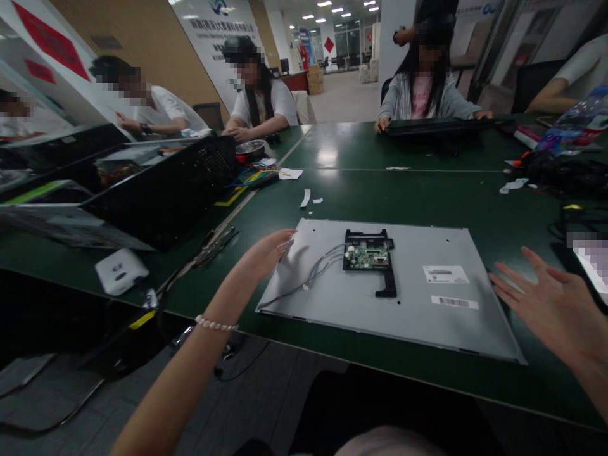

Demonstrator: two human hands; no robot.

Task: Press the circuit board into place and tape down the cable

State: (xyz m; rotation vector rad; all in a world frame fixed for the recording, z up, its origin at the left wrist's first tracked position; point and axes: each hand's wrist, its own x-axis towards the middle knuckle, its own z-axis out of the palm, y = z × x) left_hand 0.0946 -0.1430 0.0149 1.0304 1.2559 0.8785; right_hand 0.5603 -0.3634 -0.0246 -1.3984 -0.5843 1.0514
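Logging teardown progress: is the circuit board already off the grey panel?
No, the circuit board sits in its black frame on the grey panel, wires attached.

Right hand (553, 307), right of grey panel (342, 310): wrist cut by picture edge. Label (445, 274) on panel: print too small. Pixelated object (591, 259) right of panel: unreadable. Left hand (266, 253) at panel's left edge: contact unclear.

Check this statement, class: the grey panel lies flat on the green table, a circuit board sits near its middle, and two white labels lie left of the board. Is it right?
Not quite: in the head view the two white labels lie right of the circuit board, not left. The rest stands: grey panel flat on the green table.
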